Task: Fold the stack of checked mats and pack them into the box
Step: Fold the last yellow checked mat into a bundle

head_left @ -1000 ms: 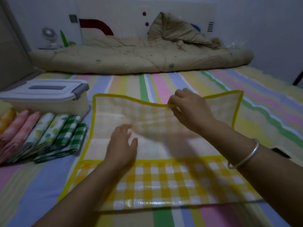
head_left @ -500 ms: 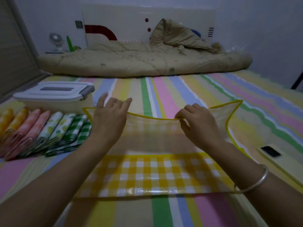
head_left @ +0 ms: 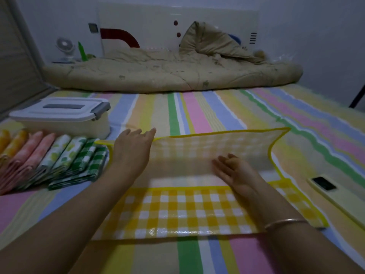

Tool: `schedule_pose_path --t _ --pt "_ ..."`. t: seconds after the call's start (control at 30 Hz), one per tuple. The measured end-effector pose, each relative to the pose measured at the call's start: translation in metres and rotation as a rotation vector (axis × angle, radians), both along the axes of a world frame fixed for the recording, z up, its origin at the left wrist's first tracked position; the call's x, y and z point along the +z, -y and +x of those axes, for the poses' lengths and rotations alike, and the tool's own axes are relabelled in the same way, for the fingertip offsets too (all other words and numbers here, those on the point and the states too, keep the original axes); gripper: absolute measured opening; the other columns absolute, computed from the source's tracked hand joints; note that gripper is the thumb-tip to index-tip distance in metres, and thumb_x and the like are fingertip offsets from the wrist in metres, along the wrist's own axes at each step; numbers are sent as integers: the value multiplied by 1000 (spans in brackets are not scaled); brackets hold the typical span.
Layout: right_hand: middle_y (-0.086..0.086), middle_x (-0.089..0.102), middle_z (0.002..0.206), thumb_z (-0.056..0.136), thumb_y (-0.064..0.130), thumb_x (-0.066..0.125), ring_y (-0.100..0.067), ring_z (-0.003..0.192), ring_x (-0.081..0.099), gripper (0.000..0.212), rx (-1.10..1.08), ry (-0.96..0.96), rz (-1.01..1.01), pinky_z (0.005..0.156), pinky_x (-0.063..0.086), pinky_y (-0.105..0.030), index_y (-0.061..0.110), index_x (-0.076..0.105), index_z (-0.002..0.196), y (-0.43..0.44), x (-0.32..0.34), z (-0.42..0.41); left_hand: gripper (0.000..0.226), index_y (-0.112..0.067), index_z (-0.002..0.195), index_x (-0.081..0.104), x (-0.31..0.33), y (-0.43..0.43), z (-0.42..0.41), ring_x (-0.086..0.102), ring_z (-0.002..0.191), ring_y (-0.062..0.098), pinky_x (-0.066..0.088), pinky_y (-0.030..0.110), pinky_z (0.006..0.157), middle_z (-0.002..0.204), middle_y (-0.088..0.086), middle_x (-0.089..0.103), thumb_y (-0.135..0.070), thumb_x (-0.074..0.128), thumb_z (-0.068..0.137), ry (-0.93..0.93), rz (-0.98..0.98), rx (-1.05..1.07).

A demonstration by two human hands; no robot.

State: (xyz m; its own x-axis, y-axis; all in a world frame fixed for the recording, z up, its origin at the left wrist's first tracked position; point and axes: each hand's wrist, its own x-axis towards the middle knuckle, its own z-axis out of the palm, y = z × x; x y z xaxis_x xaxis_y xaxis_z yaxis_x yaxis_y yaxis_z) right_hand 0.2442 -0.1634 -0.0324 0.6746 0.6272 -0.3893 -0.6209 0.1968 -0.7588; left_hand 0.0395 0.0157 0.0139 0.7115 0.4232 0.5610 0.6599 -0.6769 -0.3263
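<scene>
**Yellow mat half folded, far edge lifted at the left grip**

Nearest, the yellow checked mat [head_left: 177,210] lies on the striped bed [head_left: 197,113]. Its glossy near fold is flat and runs under both forearms. A bangle [head_left: 284,222] circles the right wrist.

Past the fold's yellow hem the mat shows its pale underside. The right grip [head_left: 237,172] rests there with its fingers straight and close together, somewhat blurred, holding nothing. To its right the mat's side hem curves up to a raised corner. Further right, apart from the mat, a phone [head_left: 324,183] lies on the sheet.

Ahead and to the left of the right grip, the left grip [head_left: 132,150] lies on the mat's lifted far edge near the left corner. Its fingers stretch out almost straight. The thumb is hidden, so I cannot tell whether it pinches the edge.

Just left of this grip is a row of folded mats [head_left: 49,159], the green checked ones closest. Beyond them stands the box [head_left: 59,123], with its lid on.

Ahead of both grips bare striped sheet runs to a beige quilt [head_left: 167,76] heaped across the bed's far end. Behind it are a white headboard [head_left: 177,14], a small fan [head_left: 65,47] at far left, and pale walls in dim light.
</scene>
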Motion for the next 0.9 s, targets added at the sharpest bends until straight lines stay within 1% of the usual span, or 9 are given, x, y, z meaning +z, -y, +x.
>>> schedule_pose_path --t 0.17,0.27,0.33,0.43,0.5,0.6,0.73,0.83,0.9 --pt "-11 52 88 100 3 34 -25 103 56 19 -210 -126 67 100 46 -43 6 49 88 10 1 25 66 -7 101 76 -28 0 -3 73 71 28 54 31 51 87 15 75 8 85 37 9 -26 -136" --pt "-6 50 81 99 0 34 -19 84 58 23 -275 -51 26 93 51 -41 9 49 85 22 9 20 70 -8 126 64 -49 3 -10 68 106 31 56 39 79 121 17 67 10 67 59 -48 -182 -168" --pt "-2 53 76 97 0 37 -14 74 56 25 -193 69 -97 82 52 -35 13 53 83 29 14 5 78 -14 145 44 -62 8 -13 46 135 29 41 42 106 148 12 44 1 65 72 -150 -265 -157" --pt "-8 64 83 91 -4 40 -18 74 62 21 47 116 -285 68 58 -29 6 57 89 37 21 -22 82 -14 140 52 -78 14 -14 51 131 33 42 51 103 142 14 52 -13 77 61 -293 -320 -196" --pt "-15 68 87 89 -1 41 -26 75 65 15 194 73 -334 68 58 -35 1 55 86 41 26 -34 68 -16 144 46 -86 15 -16 46 134 35 38 54 106 146 15 47 -29 52 77 -280 -407 -206" --pt "-14 66 91 94 15 49 -28 86 67 10 171 3 -213 83 56 -50 6 54 91 43 33 -34 90 -28 156 12 -85 13 -14 6 151 21 5 46 121 163 1 7 -56 -3 72 -306 -620 -146" --pt "-5 58 79 98 5 42 -16 72 58 20 -108 68 -267 71 54 -37 13 54 83 45 30 -4 116 -35 155 4 -81 12 -13 -10 149 10 -8 44 121 158 -13 -9 -92 -16 56 -280 -788 -164" --pt "-9 58 82 96 -5 40 -19 72 58 20 -180 82 -314 82 53 -41 7 51 84 49 25 12 121 -36 155 4 -84 10 -13 -11 149 8 -9 42 120 161 -10 -7 -92 -26 52 -242 -817 -175" --pt "-11 58 83 96 -4 46 -21 72 59 16 -174 103 -354 71 56 -37 5 52 83 49 22 18 119 -36 155 5 -87 9 -12 -11 149 9 -9 42 120 163 -9 -5 -87 -31 54 -225 -806 -181"
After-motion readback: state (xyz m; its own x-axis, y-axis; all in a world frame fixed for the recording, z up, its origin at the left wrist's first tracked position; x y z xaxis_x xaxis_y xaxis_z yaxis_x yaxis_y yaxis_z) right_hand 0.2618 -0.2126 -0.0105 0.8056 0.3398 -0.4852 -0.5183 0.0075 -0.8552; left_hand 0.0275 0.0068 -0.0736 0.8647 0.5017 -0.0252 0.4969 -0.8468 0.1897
